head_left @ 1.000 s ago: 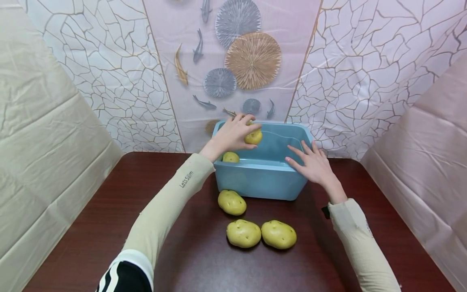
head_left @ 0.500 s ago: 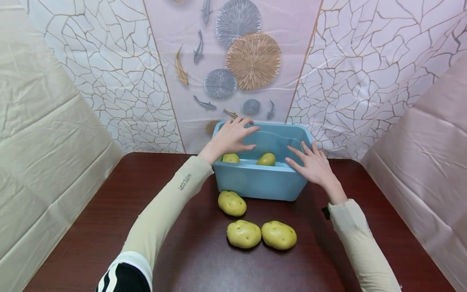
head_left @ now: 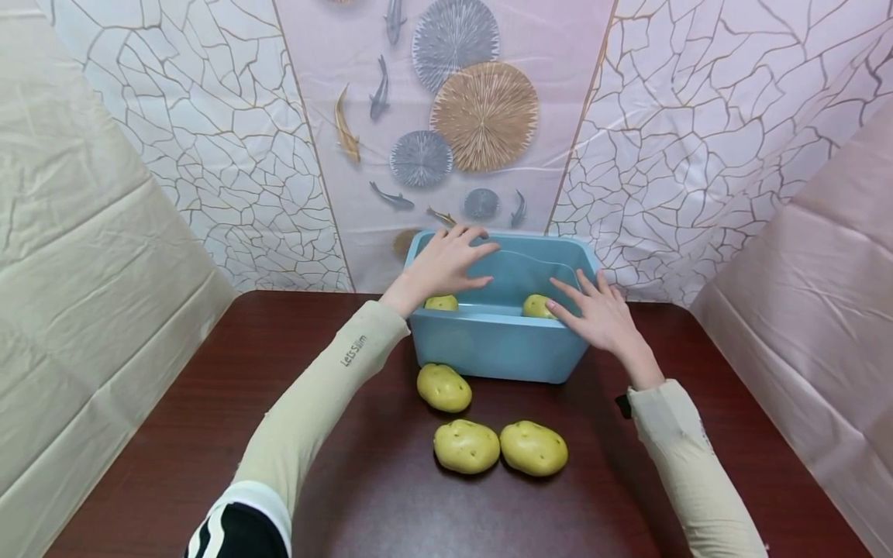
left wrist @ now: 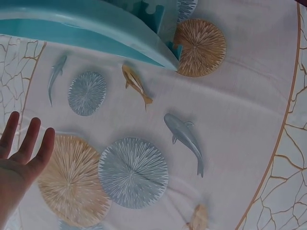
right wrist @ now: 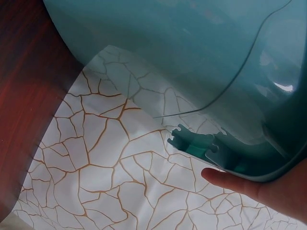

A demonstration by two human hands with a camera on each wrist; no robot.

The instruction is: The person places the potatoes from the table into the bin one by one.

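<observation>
A light blue plastic bin (head_left: 488, 347) stands at the back of the table. My left hand (head_left: 446, 265) hovers over its left side with fingers spread and nothing in them. The left wrist view also has this hand (left wrist: 21, 167), beside the bin's rim (left wrist: 96, 36). My right hand (head_left: 600, 314) lies at the bin's right front rim, fingers spread; whether it presses the rim I cannot tell. Inside the bin, one potato (head_left: 441, 302) sits at the left and another potato (head_left: 536, 306) at the right, near my right fingertips. The front wall hides their lower parts.
On the dark wooden table (head_left: 335, 496), a potato (head_left: 443, 387) lies close before the bin's left front. Two more, a left potato (head_left: 466, 447) and a right potato (head_left: 533, 449), lie side by side nearer me. Patterned cloth (head_left: 684, 155) hangs behind the bin.
My left hand has let go of a potato, which dropped into the bin and rolled right, toward my right hand. Both hands have stayed nearly in place.
</observation>
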